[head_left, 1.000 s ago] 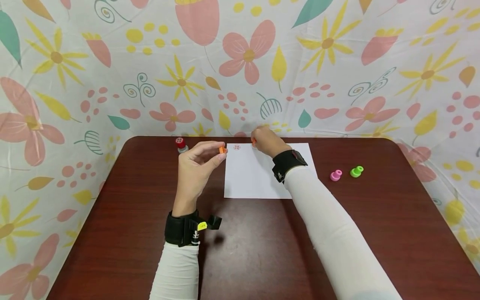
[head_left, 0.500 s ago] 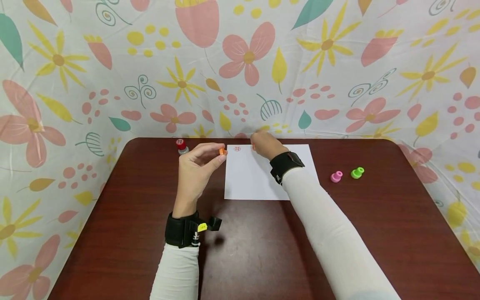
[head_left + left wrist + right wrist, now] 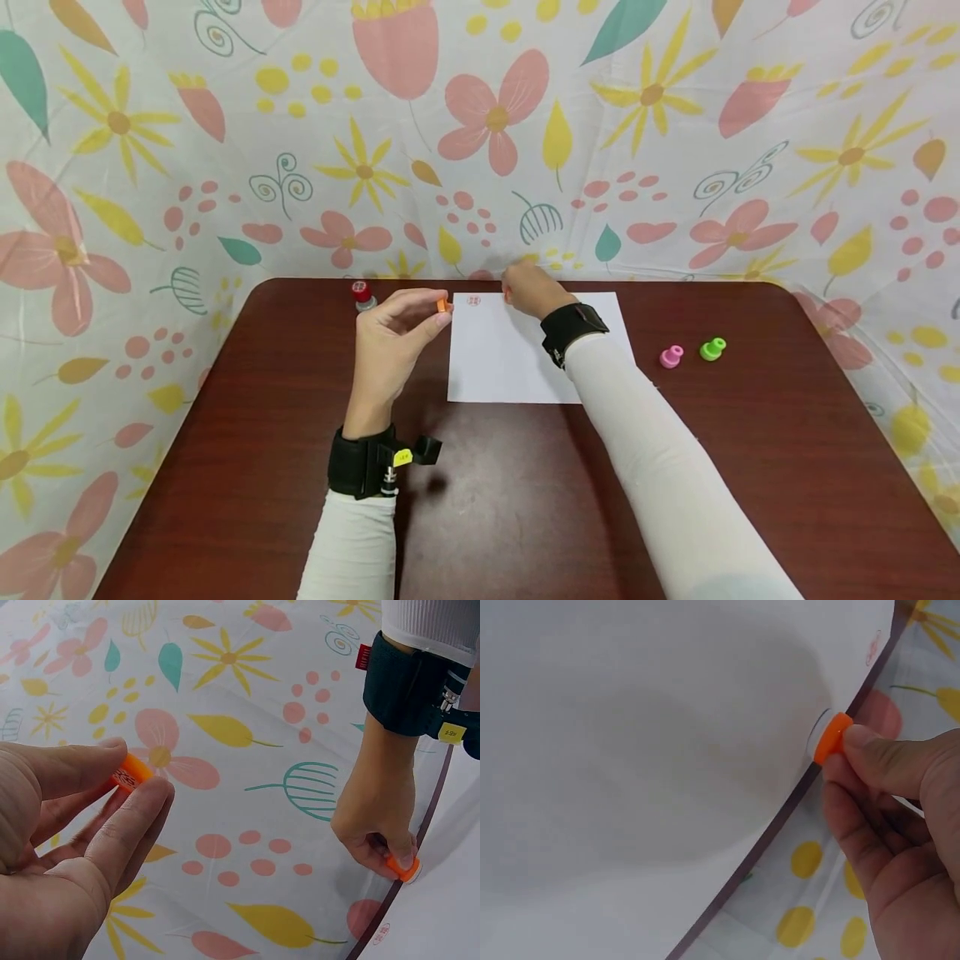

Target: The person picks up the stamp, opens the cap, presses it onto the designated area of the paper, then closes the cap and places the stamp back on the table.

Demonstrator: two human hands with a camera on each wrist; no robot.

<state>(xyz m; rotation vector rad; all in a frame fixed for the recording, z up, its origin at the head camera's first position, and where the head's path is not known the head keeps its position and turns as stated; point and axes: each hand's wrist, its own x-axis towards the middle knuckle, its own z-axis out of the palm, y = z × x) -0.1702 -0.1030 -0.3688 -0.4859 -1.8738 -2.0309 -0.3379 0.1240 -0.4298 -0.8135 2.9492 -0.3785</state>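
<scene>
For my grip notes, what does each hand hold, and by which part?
The left hand pinches an orange stamp cap by its edges; the right hand pinches a small stamp by its orange end.

white sleeves meet black wrist straps; the left strap has a yellow label at three o'clock; in the left wrist view, the right strap has a red tag at ten o'clock.

Left forearm toward twelve o'clock, left hand raised, pinching, right forearm toward eleven o'clock, right hand pinching
</scene>
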